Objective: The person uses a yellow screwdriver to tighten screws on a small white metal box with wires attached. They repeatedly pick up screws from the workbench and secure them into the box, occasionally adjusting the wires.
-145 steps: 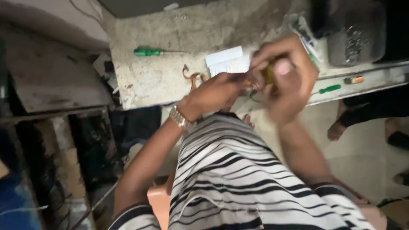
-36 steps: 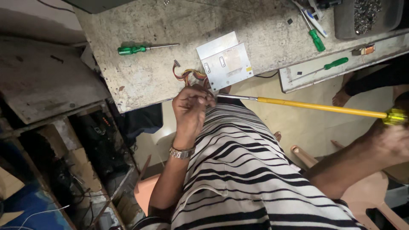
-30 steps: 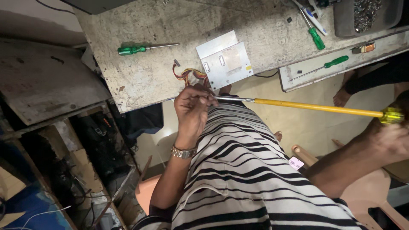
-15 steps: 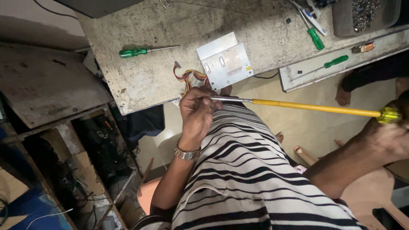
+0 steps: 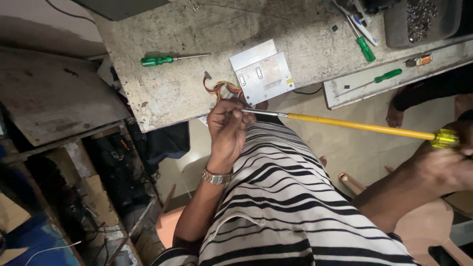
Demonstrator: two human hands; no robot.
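My right hand [image 5: 443,160] grips the clear yellow-green handle of a long screwdriver [image 5: 359,125] with a yellow-sleeved shaft. The bare metal tip end runs left to my left hand [image 5: 227,129], whose fingers pinch around it just below the bench edge. What sits at the tip is hidden by the fingers. Above that hand, on the bench, lies a grey metal box [image 5: 262,74] with a bundle of coloured wires [image 5: 221,87] coming off its left side. A metal watch [image 5: 217,176] is on my left wrist.
A worn concrete bench [image 5: 162,93] holds a green-handled screwdriver [image 5: 170,59], two more green screwdrivers [image 5: 365,48] [image 5: 378,79] and a dark bin of screws [image 5: 419,19]. Another person's bare foot [image 5: 394,116] rests on the floor. Cluttered shelves stand at left, a pink plastic chair [image 5: 433,231] below.
My left hand has shifted slightly lower along the screwdriver's tip over the last second. Nearly five seconds ago both hands were together at the bench edge; now the right is far out at the handle.
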